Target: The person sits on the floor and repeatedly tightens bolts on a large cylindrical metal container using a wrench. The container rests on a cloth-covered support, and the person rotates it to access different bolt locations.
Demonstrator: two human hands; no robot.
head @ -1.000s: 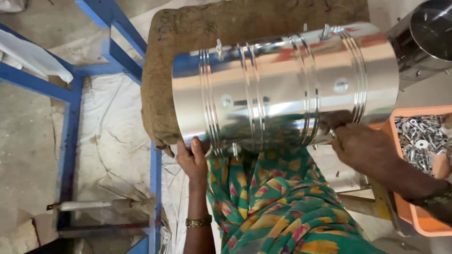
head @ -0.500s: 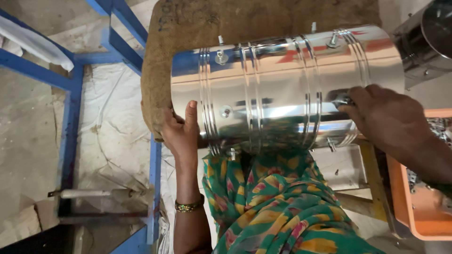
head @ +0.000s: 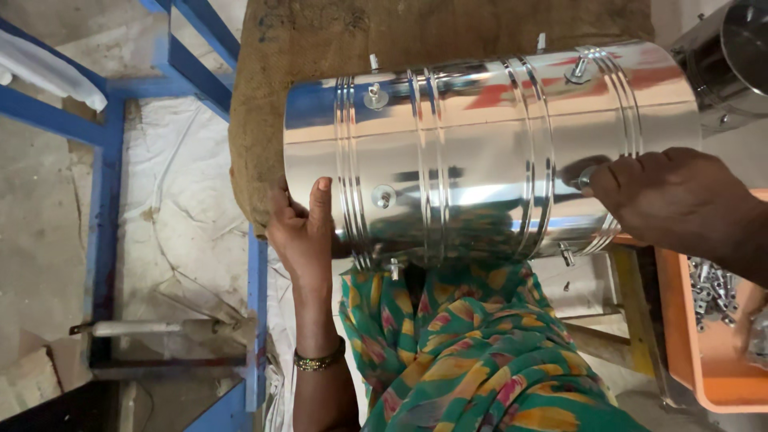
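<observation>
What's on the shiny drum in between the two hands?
In the head view, between the left hand and right hand, the steel drum shows raised ribs and a bolt with washer.

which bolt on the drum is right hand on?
The bolt between the right-end ribs, mid-height, under the right hand fingertips. The other bolts stand untouched: top row, centre-left, bottom edge.

Left hand (head: 302, 232) steadies steel drum (head: 488, 152); right hand (head: 672, 200) grips fastener
</observation>
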